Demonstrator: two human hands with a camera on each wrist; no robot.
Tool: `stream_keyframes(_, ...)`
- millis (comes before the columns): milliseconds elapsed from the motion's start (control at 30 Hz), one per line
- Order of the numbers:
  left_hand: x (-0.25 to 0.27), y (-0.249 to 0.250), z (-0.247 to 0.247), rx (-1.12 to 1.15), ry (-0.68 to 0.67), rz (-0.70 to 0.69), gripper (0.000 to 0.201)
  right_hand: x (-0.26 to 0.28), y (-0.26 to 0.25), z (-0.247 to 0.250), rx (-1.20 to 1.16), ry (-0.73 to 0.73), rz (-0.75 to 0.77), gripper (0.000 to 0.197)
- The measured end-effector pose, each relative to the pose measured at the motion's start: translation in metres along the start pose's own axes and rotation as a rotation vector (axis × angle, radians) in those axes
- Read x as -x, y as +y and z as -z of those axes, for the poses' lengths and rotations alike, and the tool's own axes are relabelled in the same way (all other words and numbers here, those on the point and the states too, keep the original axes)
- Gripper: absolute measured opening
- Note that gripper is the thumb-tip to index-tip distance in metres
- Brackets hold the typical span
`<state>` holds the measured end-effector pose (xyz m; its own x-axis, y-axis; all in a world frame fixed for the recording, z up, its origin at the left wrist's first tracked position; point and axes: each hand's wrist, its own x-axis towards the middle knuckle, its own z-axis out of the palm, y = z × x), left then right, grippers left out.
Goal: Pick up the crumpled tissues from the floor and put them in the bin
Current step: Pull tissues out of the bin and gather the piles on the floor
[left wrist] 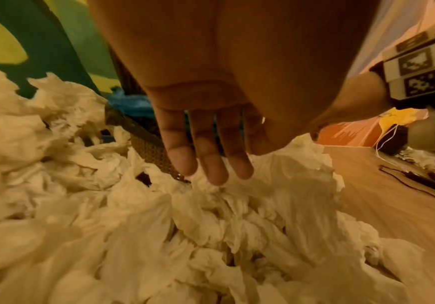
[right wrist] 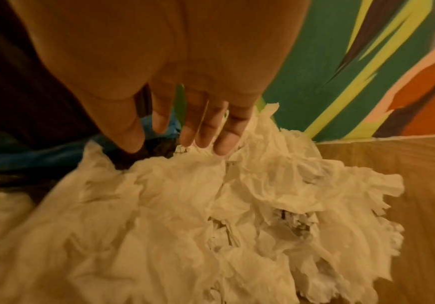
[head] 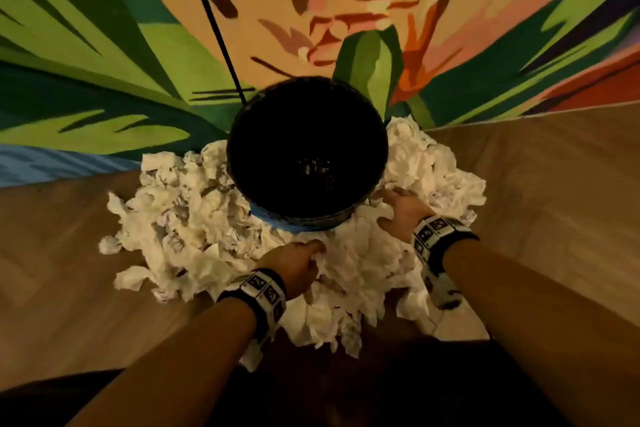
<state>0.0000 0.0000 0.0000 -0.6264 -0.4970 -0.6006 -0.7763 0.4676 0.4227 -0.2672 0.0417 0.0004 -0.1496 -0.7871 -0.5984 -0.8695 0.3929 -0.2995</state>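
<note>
White crumpled tissues (head: 194, 218) ring the round black bin (head: 306, 163); left hand (head: 294, 265) and right hand (head: 405, 210) rest flat-fingered, gripping nothing.

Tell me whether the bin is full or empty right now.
Nearly empty. The head view looks straight down into the upright bin: dark inside, only small glints at the bottom. The crumpled tissues are heaped on the floor around it.

No readable text, brand or number anywhere in your views. Only signs: black-and-white square marker patterns on your left wristband (head: 265, 291) and right wristband (head: 437, 234), same coded squares on right wristband in left wrist view (left wrist: 419, 80). Small print beside those squares too blurred for you to read.
</note>
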Motion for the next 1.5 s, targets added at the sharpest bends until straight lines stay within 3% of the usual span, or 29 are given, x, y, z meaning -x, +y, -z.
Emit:
stream_keyframes(100, -0.019, -0.001, -0.015, -0.083, 0.056, -0.029, 0.048, -0.015, 0.000, -0.013, 0.119, 0.024, 0.016, 0.062)
stream_keyframes(267, -0.037, -0.004, -0.031, -0.231, 0.131, -0.089, 0.050, -0.032, -0.001, -0.024, 0.129, -0.015, -0.038, 0.051)
stream_keyframes(467, -0.044, -0.006, -0.034, -0.295, 0.275, -0.169, 0.030, -0.032, 0.002, -0.021, -0.130, 0.144, -0.046, 0.025)
stream_keyframes(700, -0.033, -0.021, -0.040, -0.106, 0.394, -0.233, 0.018, -0.004, 0.009, -0.017, -0.084, 0.197, 0.018, 0.030)
stream_keyframes(833, -0.014, -0.029, -0.038, 0.041, 0.478, -0.253, 0.013, 0.007, 0.006, -0.006, -0.211, 0.319, -0.053, 0.028)
stream_keyframes(1000, 0.008, -0.032, -0.024, 0.222, 0.576, -0.263, 0.014, 0.023, -0.008, 0.005, -0.371, 0.406, -0.163, 0.044)
stream_keyframes(1200, 0.021, -0.037, -0.014, 0.394, 0.644, -0.178, 0.020, 0.034, -0.011, -0.005, -0.570, 0.346, -0.170, 0.033)
stream_keyframes(1367, 0.026, -0.048, -0.011, 0.492, 0.680, -0.128, 0.011, 0.035, -0.011, -0.010, -0.098, 0.284, -0.145, 0.050)
stream_keyframes(1433, 0.026, -0.052, -0.011, 0.520, 0.670, -0.094, 0.002, 0.036, -0.016, -0.017, -0.018, 0.223, -0.114, 0.056)
stream_keyframes(1500, 0.027, -0.055, -0.012, 0.477, 0.659, -0.074, 0.023, 0.038, -0.022, -0.024, 0.026, 0.179, -0.081, 0.058)
